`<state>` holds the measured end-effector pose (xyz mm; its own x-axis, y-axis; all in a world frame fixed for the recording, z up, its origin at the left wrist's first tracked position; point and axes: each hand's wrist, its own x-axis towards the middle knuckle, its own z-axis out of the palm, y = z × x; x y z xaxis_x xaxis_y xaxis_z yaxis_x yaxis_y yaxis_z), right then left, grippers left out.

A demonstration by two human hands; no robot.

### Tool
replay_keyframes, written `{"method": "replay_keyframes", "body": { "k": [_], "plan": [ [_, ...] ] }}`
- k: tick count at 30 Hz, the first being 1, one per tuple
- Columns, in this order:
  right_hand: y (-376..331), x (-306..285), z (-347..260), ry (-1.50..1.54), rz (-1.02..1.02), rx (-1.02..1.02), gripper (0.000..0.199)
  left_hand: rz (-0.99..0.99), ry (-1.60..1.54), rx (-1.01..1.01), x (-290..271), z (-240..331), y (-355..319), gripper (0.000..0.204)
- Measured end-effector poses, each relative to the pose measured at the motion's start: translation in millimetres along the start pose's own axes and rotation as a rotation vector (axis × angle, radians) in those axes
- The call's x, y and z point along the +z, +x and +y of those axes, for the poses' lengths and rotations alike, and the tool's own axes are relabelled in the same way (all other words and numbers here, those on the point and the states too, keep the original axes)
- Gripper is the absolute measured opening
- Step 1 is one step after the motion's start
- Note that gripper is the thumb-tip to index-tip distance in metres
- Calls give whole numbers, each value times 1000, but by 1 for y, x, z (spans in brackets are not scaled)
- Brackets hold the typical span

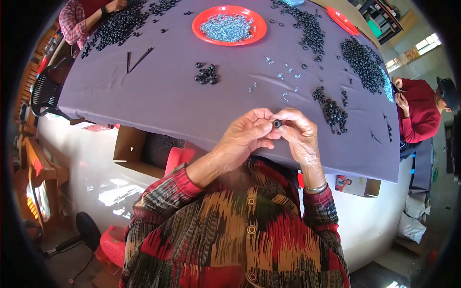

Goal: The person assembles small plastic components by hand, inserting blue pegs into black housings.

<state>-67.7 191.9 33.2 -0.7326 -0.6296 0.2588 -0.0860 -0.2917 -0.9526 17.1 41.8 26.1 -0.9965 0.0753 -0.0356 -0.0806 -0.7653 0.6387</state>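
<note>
Above the near edge of the table, my left hand (pixel 248 132) and my right hand (pixel 298 135) meet, fingertips pinched together. Between them is a small round black plastic piece (pixel 277 124) with a hole in its end. Whether a spring is inside it cannot be seen. Beyond my hands, several small metal springs (pixel 283 76) lie scattered on the cloth. A small group of round black pieces (pixel 206 75) sits to the left of these springs, and a bigger heap of black pieces (pixel 333 113) lies just right of my hands.
A purple-grey cloth covers the table (pixel 163 96). On it stands a red plate (pixel 196 28) full of springs. Larger heaps of black pieces (pixel 120 26) lie far left and right. One person (pixel 422 110) works at the right edge, another's arm (pixel 89 21) reaches in far left. A cardboard box (pixel 129 146) stands below.
</note>
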Motion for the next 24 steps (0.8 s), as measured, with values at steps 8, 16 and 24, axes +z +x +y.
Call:
{"method": "replay_keyframes", "body": {
  "k": [8,16,24],
  "plan": [
    [-7,11,10,-124,-140,-73,22,49,21,16,-17,-5,-8,19],
    [-2,15,-1,-366,-168,-12,16,119,54,-74,-23,-5,-12,14],
    [82,-1,12,-819,-40,-118,12,223,-36,39,-41,15,-2,11]
  ]
}}
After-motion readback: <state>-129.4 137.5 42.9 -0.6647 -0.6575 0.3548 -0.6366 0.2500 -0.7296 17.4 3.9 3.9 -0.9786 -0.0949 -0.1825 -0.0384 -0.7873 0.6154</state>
